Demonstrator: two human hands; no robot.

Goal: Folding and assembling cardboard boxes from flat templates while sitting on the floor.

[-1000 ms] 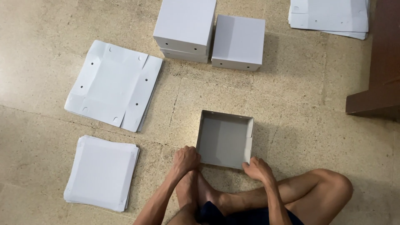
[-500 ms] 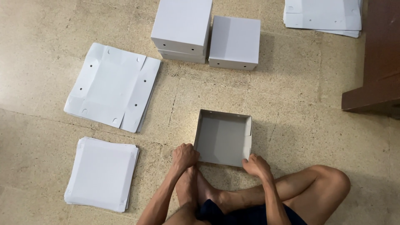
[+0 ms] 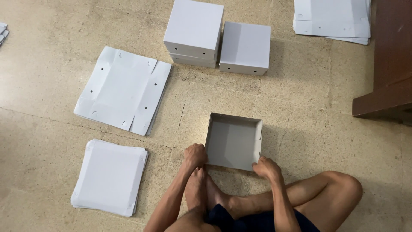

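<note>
Box tray (image 3: 234, 141) on floor, walls already up, near corners pinched by left hand (image 3: 195, 155) and right hand (image 3: 267, 166), both closed on its edge. Finished boxes (image 3: 219, 36) beyond; flat sheets (image 3: 122, 88) and stacked blanks (image 3: 109, 176) unfolded at left.

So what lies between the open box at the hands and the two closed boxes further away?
Nothing: in the head view, only bare floor separates the open box from the closed boxes.
</note>
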